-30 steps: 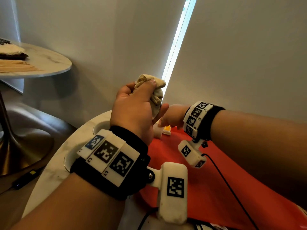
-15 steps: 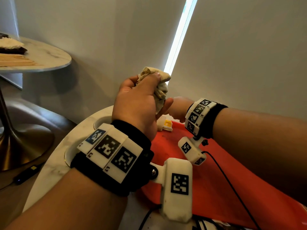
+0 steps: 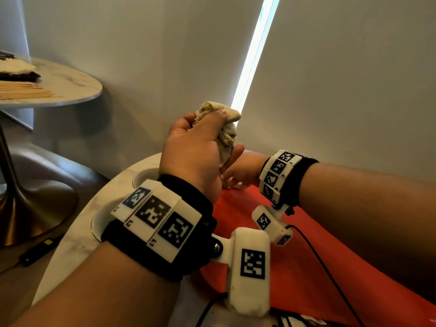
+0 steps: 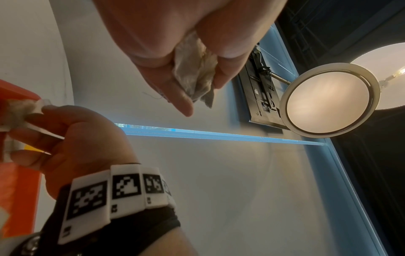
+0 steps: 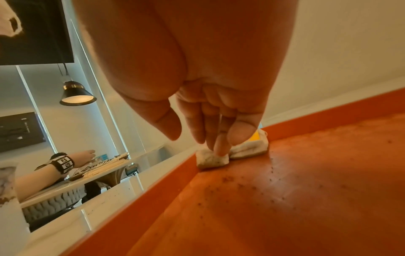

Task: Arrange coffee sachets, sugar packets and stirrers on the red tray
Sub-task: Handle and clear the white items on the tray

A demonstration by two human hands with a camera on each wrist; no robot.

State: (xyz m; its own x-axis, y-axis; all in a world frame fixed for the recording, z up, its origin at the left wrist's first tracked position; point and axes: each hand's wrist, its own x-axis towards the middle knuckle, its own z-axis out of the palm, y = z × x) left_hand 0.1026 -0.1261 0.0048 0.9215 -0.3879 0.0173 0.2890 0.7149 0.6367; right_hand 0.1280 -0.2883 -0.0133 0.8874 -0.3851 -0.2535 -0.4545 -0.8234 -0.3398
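Our left hand is raised above the table and its fingers are curled around a crumpled beige packet. Our right hand reaches down to the far corner of the red tray; its fingertips press on a small white sachet, and a second sachet lies just beside it. In the head view the left hand hides this corner. The dark specks on the tray floor we cannot identify.
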